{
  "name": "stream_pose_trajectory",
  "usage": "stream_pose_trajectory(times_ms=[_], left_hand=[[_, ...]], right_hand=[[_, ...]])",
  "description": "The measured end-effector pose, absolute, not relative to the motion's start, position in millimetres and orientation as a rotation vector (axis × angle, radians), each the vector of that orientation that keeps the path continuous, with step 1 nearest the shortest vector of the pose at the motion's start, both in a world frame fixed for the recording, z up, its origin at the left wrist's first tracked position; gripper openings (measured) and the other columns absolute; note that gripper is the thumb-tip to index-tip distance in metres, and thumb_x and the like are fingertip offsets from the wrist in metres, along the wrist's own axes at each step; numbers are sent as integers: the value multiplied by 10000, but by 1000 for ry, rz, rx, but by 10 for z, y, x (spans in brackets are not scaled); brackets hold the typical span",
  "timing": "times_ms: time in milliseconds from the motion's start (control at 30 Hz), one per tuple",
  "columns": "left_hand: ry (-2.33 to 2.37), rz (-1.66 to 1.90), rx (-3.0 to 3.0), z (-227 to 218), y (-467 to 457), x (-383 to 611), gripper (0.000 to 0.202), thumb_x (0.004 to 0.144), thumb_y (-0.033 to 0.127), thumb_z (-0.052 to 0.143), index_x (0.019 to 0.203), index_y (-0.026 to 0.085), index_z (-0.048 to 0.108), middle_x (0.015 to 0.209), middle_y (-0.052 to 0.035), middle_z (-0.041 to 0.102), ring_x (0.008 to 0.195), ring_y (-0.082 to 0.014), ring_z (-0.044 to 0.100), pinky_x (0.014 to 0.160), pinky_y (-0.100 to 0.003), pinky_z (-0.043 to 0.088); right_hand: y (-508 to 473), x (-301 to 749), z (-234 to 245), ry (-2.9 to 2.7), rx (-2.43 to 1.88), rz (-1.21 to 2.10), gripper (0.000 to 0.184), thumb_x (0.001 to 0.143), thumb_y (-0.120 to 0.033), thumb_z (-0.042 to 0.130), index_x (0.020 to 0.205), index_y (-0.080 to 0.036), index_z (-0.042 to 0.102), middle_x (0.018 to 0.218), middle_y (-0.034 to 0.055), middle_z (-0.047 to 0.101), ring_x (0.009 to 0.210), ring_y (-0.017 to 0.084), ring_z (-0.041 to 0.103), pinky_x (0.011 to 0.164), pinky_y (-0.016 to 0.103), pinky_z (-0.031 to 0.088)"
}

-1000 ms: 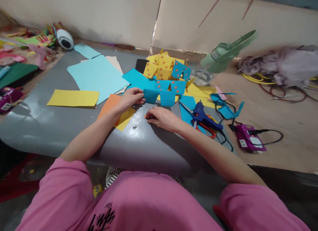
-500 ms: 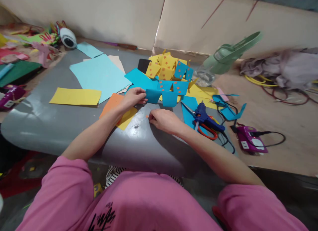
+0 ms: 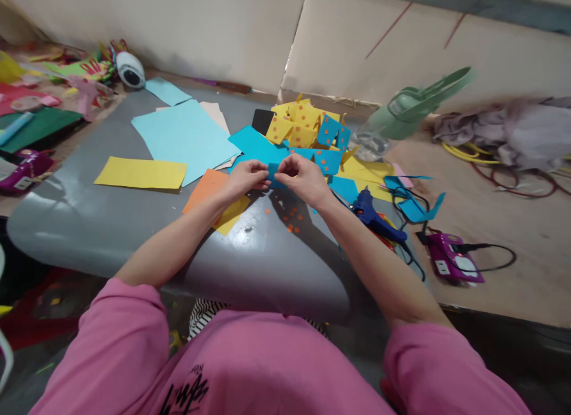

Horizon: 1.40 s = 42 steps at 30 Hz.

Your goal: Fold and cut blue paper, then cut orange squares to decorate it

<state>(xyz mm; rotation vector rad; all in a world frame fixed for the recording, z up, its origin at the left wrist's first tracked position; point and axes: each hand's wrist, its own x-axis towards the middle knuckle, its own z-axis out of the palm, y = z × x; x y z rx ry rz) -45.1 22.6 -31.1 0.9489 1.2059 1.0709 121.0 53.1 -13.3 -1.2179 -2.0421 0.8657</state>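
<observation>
My left hand (image 3: 247,180) pinches the left end of a cut blue paper piece (image 3: 272,175) above the table. At the paper's other side is my right hand (image 3: 307,177), its thumb and forefinger closed against the blue surface. Whatever lies between those fingertips is too small to make out. Several tiny orange paper squares (image 3: 292,217) are scattered on the table below my right hand. Just beyond my hands stand folded blue pieces with orange dots (image 3: 328,160) and a heap of yellow dotted pieces (image 3: 303,120).
A blue glue gun (image 3: 372,216) lies by my right forearm, which partly covers the scissors. Light blue sheets (image 3: 182,138), a yellow strip (image 3: 140,173) and orange paper (image 3: 205,189) are to the left. A purple power socket (image 3: 450,257) and a green-lidded bottle (image 3: 404,109) stand right.
My right hand has moved up from the orange squares to the blue paper, uncovering the squares. My left hand still holds the paper. The view has shifted slightly.
</observation>
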Motion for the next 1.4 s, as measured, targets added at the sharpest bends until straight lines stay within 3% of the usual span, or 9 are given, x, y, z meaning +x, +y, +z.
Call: stream_pose_trajectory(times_ms=[300,533,833,1067,1233,1400], left_hand=[[1259,1087,903,-184,210,-393,160,906,41,561,795,155,581,701,14,651,625,-74,649,737,-240,571],[1232,1101,899,-171,188,-382,169,901,44,565,768,141,603,664,8,654,618,-95,658,802,-322,593],[1214,1112,962,-264,204,-367,132,884,62,571,784,139,611,687,19,658,627,-71,656,691,-209,551],[1220,1119,993,-258,185,-363,148,867,65,595,756,161,611,697,20,661,655,-90,664,691,-225,550],[1197,1097,950,-202,171,-361,160,881,53,579,762,157,603,682,33,646,623,-55,642,651,-165,537],[1192,1104,918,-176,167,-364,164,900,41,556,777,147,586,673,37,628,624,-53,643,665,-166,537]], right_hand=[[520,1135,-124,-2019,-1192,734,121,815,-249,604,841,-259,486,861,6,678,810,193,643,802,368,520],[464,1073,-120,-2104,-1262,473,48,889,-249,562,930,-265,544,938,43,681,870,228,653,814,389,533],[438,1045,-169,-2162,-1348,199,74,907,-214,538,973,-249,539,982,83,669,958,279,615,833,420,486],[468,1114,-131,-2190,-1300,242,44,896,-226,576,928,-252,561,1007,71,653,997,269,586,863,416,479],[483,1197,-151,-2169,-1210,287,76,902,-255,618,964,-222,647,1034,72,623,987,241,599,846,376,488],[467,1306,-219,-2257,-1098,92,227,995,-303,514,1029,-246,731,997,64,615,972,220,579,793,332,454]])
